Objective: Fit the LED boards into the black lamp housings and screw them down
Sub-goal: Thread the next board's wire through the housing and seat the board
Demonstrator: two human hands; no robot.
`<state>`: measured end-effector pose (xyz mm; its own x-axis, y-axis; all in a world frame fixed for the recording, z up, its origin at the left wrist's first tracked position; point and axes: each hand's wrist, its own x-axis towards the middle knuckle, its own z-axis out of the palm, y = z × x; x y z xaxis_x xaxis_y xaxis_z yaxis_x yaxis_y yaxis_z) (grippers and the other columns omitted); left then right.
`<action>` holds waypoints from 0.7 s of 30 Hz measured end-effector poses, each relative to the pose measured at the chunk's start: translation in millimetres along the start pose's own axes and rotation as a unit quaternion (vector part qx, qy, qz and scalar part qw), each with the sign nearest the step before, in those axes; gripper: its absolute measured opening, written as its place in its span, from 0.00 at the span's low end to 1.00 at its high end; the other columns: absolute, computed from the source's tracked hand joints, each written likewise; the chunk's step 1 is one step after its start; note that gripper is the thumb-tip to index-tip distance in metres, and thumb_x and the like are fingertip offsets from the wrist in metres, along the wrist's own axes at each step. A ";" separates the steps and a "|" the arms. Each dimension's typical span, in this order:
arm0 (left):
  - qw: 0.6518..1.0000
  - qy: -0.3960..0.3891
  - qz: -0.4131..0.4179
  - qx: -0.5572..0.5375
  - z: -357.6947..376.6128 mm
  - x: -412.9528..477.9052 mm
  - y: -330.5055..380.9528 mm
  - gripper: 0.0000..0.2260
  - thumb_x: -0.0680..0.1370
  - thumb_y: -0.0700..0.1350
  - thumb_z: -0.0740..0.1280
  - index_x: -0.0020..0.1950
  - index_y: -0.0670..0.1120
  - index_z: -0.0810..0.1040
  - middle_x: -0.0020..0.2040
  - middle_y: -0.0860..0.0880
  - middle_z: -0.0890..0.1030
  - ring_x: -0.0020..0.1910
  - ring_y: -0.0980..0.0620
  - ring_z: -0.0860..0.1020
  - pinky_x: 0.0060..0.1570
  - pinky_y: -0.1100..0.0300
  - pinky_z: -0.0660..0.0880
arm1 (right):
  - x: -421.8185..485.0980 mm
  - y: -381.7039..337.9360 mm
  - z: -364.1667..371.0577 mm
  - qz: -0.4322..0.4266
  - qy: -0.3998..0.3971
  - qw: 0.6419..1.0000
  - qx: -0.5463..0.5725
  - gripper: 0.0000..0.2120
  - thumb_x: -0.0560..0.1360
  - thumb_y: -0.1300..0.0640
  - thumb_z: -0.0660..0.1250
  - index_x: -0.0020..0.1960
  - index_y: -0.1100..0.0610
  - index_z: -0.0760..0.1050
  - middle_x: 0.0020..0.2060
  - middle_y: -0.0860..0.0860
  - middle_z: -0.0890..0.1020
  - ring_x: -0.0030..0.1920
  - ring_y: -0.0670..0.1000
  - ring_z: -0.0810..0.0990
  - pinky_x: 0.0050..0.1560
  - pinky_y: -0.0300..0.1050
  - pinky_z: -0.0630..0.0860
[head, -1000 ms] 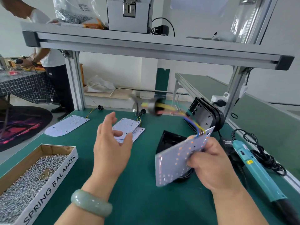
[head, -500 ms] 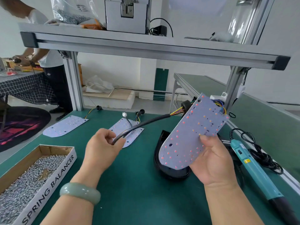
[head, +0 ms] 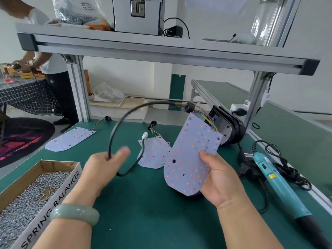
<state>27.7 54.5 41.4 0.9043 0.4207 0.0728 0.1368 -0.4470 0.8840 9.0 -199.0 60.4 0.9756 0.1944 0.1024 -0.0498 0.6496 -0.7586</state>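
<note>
**Two hands, one LED board (head: 190, 159)**

Gripped at near right edge by curled fingers (head: 208, 157) of right hand (head: 221, 182), tilted above black housing (head: 197, 198) on surface (head: 143, 212). Pinched in left hand (head: 100, 169): looped cable (head: 115, 133). Best to route cable clear first, then lower flat, holes aligned.

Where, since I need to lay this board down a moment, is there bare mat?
Widest bare mat lies near you, between your left hand, gripping the cable, and right hand, holding the LED board. A smaller patch sits between the lone board far left and the board stack. Right side is crowded: screwdriver, cord, plug, housing.
</note>
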 end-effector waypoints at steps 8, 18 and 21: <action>0.989 -0.011 -0.091 -0.118 8.8 -0.9 0.8 0.07 0.77 0.35 0.58 0.43 0.44 0.72 0.41 0.38 0.80 0.35 0.43 0.79 0.34 0.57 0.79 | -0.1 5.0 -4.3 0.076 0.052 0.996 -0.003 0.13 0.77 0.65 0.58 0.54 0.58 0.79 0.47 0.55 0.86 0.43 0.54 0.86 0.37 0.49 0.82; 0.905 0.007 -0.025 -0.425 -5.9 -12.7 23.9 0.20 0.79 0.38 0.63 0.31 0.50 0.60 0.20 0.56 0.59 0.18 0.57 0.56 0.24 0.68 0.50 | -4.6 19.7 8.7 0.111 0.014 0.991 -0.067 0.12 0.79 0.65 0.59 0.53 0.58 0.81 0.50 0.57 0.85 0.46 0.56 0.85 0.42 0.51 0.82; 0.935 -0.072 -0.011 -0.347 -1.8 -25.4 33.4 0.12 0.80 0.38 0.57 0.40 0.47 0.74 0.24 0.49 0.75 0.23 0.49 0.71 0.25 0.64 0.65 | -6.1 25.9 16.1 0.112 0.004 0.991 -0.074 0.12 0.79 0.65 0.59 0.53 0.59 0.81 0.51 0.57 0.85 0.47 0.56 0.85 0.43 0.50 0.82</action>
<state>8.6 30.3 69.9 0.9562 0.2910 0.0315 -0.0936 0.2020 0.9749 -1.7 -171.6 50.5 0.9452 0.3153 -0.0843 -0.2342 0.4751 -0.8482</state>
